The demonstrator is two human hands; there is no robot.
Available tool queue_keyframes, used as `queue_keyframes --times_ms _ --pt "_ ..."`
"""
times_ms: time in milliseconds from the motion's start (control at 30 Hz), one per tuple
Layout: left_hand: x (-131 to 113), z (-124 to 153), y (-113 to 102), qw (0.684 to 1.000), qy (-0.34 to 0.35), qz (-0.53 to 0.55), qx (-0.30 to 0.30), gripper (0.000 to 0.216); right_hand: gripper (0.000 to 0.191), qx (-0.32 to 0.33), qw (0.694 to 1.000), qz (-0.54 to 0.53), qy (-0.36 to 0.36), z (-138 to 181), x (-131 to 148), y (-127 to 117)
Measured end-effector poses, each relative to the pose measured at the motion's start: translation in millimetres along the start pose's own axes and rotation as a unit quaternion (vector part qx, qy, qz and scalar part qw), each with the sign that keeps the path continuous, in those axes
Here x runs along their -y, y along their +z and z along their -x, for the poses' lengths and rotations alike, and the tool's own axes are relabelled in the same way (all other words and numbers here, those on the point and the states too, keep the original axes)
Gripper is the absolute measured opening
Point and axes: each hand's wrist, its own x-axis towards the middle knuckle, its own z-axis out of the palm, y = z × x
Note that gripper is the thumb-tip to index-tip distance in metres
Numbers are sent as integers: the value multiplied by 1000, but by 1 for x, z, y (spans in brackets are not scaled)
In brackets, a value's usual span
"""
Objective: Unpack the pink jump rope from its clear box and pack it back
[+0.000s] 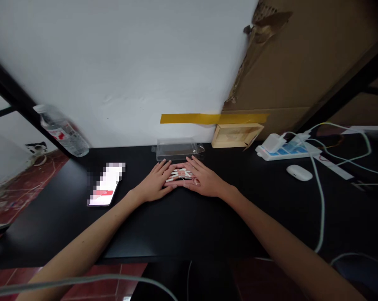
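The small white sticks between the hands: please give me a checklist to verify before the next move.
1. All small white sticks lie in one pile on the black table: ok.
2. The left hand and right hand lie flat and open, one on each side of the pile: ok.
3. The clear plastic box stands just behind the pile: ok. Lid open or shut: cannot tell.
4. The phone lies apart from the pile: ok.
5. No stick hidden under the fingers: cannot tell.

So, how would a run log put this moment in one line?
left hand: open, beside white sticks | right hand: open, touching sticks | clear box: behind them
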Motion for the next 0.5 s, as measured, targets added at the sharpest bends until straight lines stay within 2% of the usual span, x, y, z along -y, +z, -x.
queue_keyframes --times_ms 133,500 --pt "-2 0 0 1000 9 7 -16 66 76 -1 1000 3 4 2 2 0" --pt "-7 0 -7 998 35 13 -48 63 79 8 999 27 -39 2 9 -6"
